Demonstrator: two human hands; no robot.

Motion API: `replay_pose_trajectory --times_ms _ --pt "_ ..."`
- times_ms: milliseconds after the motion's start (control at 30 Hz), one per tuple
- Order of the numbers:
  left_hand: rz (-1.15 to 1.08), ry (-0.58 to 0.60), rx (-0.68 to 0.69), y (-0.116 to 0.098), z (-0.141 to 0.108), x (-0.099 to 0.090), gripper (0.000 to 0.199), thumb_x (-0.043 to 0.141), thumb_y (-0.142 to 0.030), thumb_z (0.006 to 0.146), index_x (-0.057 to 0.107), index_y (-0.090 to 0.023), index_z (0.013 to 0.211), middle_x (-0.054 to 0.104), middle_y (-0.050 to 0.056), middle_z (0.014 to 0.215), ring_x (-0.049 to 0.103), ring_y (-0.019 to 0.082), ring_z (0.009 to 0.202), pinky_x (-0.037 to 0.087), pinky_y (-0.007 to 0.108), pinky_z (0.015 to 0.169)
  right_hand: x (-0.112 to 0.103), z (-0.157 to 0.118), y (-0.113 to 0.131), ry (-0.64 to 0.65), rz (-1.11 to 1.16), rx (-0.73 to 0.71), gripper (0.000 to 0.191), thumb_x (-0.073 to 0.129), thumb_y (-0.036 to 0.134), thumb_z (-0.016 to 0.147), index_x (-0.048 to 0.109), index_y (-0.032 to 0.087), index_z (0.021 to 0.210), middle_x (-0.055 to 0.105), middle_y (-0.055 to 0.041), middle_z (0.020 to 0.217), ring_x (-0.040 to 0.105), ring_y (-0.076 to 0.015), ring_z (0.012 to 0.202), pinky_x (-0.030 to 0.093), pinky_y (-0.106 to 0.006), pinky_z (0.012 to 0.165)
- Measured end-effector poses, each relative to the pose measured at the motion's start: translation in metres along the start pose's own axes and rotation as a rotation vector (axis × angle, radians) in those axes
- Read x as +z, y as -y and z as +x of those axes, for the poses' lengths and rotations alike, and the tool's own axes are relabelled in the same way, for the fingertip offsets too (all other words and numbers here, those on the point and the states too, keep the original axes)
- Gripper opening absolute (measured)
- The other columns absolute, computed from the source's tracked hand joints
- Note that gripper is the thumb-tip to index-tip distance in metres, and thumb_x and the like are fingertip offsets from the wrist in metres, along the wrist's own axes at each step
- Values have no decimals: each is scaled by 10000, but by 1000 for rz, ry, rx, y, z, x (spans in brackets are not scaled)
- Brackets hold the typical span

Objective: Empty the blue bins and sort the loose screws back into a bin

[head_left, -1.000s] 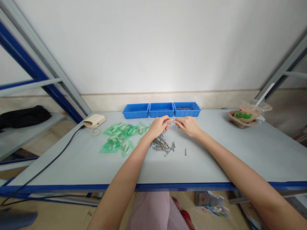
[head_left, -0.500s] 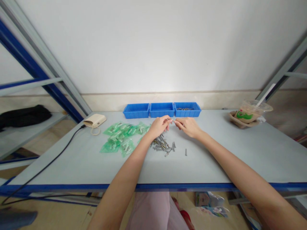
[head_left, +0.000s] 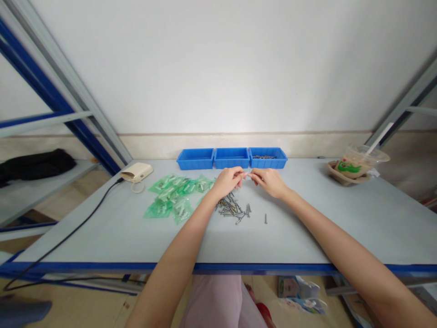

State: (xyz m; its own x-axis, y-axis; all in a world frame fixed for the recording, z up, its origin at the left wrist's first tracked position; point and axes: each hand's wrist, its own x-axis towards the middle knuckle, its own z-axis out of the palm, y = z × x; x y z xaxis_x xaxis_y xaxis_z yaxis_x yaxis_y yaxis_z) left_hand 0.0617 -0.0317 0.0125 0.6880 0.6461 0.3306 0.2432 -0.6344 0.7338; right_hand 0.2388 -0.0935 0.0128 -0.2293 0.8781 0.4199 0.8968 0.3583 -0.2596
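Note:
My left hand (head_left: 229, 181) and my right hand (head_left: 268, 181) meet fingertip to fingertip above the table, just in front of the blue bins. Both are closed in a pinch. Whatever small pale thing is between the fingertips is too small to name. Below my left hand lies a pile of metal screws (head_left: 232, 208), partly covered by that hand and wrist. A single screw (head_left: 266, 218) lies apart, to the right of the pile. Green plastic bags (head_left: 167, 200) with small parts inside are spread left of my left forearm.
Three blue bins stand in a row by the wall; the right bin (head_left: 268, 164) holds some screws. At the left is a cream device (head_left: 137, 171) with a black cable. A drink cup (head_left: 355, 163) with a straw sits in a brown holder (head_left: 344, 178) at the right.
The view has shifted slightly. My hands stay together in the same place, their fingertips barely moved around the small thing. The screws and bags lie as before.

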Motion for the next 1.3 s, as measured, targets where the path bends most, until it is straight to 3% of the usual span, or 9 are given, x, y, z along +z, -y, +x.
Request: replay_pose_trajectory --times_ms 100,300,433,633,800,900,967,1133,1300 --pt "10 9 -6 1 0 -1 258 444 -337 860 559 -154 718 577 -26 560 519 81 475 397 186 520 0 0 0 10 -20 12 409 309 373 946 571 185 695 614 -9 633 530 -129 574 264 -221 561" --pt "36 -11 -17 -2 0 0 364 418 -409 869 562 -149 658 570 -16 534 521 92 484 405 198 539 -1 -1 1 9 -30 -27 327 367 423 923 594 194 870 641 -15 690 550 -137 599 283 -219 575" --pt "39 -36 -35 5 1 -2 430 380 -475 871 563 -153 652 572 -15 533 518 99 468 403 212 541 -1 -1 4 14 -67 -42 407 302 397 944 601 192 760 632 -20 657 544 -138 591 273 -225 566" --pt "176 -121 -61 29 3 -30 255 605 -415 729 628 -169 792 643 17 768 537 134 666 410 235 644 3 10 -18 -118 -162 215 400 320 419 933 616 208 767 647 -18 693 558 -153 639 261 -242 552" --pt "240 75 0 38 -2 -41 205 713 -315 613 678 -181 765 622 31 831 506 155 759 403 263 723 -1 26 -56 -240 -372 288 393 331 396 930 631 176 803 631 -98 842 520 -208 804 306 -279 632" --pt "212 211 16 43 -3 -37 145 721 -286 606 689 -184 704 622 35 775 518 170 783 405 269 735 -4 25 -57 -308 -444 256 359 348 380 924 626 162 859 601 -116 887 489 -231 851 318 -306 685" --pt "221 236 6 47 -3 -35 148 733 -288 594 692 -186 692 617 35 774 523 180 806 405 273 740 -5 21 -48 -322 -461 195 340 342 361 927 619 168 890 592 -111 909 476 -234 863 316 -316 701" --pt "290 221 -66 53 -1 -31 168 743 -304 595 695 -166 678 600 39 803 515 183 834 392 263 751 0 7 -34 -240 -443 123 284 379 336 916 616 180 925 597 -98 932 477 -233 886 323 -325 738" --pt "277 277 -90 47 -2 -38 159 710 -298 646 711 -160 724 619 44 795 501 179 816 374 251 716 12 -4 -62 -35 -185 135 182 553 375 827 661 239 882 618 -46 958 513 -211 914 361 -294 760"
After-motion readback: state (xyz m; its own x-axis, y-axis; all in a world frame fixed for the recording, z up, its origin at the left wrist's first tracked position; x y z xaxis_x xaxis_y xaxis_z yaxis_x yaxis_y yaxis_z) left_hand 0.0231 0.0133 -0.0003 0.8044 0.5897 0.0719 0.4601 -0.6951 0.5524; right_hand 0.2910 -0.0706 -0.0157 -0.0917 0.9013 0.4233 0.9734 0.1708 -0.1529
